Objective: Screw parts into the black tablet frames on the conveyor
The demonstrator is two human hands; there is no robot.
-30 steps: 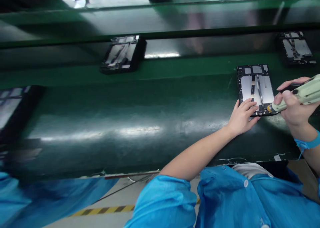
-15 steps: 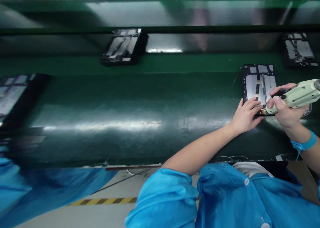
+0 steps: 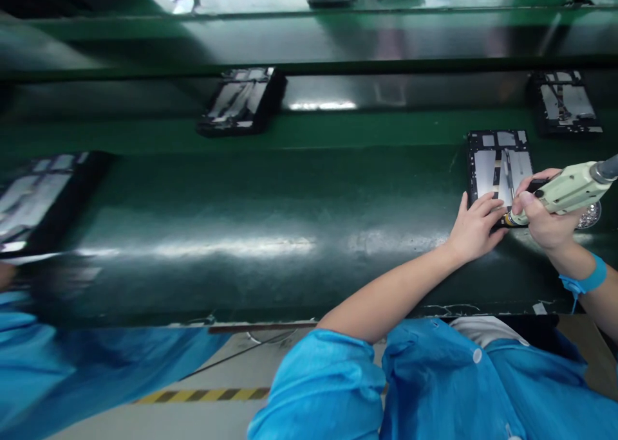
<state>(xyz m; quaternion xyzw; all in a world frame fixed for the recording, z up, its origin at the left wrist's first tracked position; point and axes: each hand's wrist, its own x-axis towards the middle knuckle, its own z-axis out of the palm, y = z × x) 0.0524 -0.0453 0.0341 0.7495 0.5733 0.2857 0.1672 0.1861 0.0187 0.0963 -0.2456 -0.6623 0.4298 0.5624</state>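
An opened tablet (image 3: 499, 163) with its back off lies on the green conveyor belt (image 3: 270, 195) at the right. My left hand (image 3: 476, 226) rests on the tablet's near left corner, fingers spread flat. My right hand (image 3: 545, 218) is wrapped round a pale green electric screwdriver (image 3: 567, 192), whose tip touches the tablet's near edge beside my left fingers. A blue strap circles my right wrist.
Another opened tablet (image 3: 241, 100) lies on the far belt lane, one more (image 3: 562, 102) at the far right, and a blurred one (image 3: 33, 199) at the left. A small shiny dish (image 3: 589, 216) sits by the screwdriver. A blue sleeve (image 3: 72, 369) of another person shows at the lower left.
The screwdriver tip and my right hand have shifted slightly left along the tablet's near edge. My left hand stays on the corner. The tablets at the left have drifted rightward in view.
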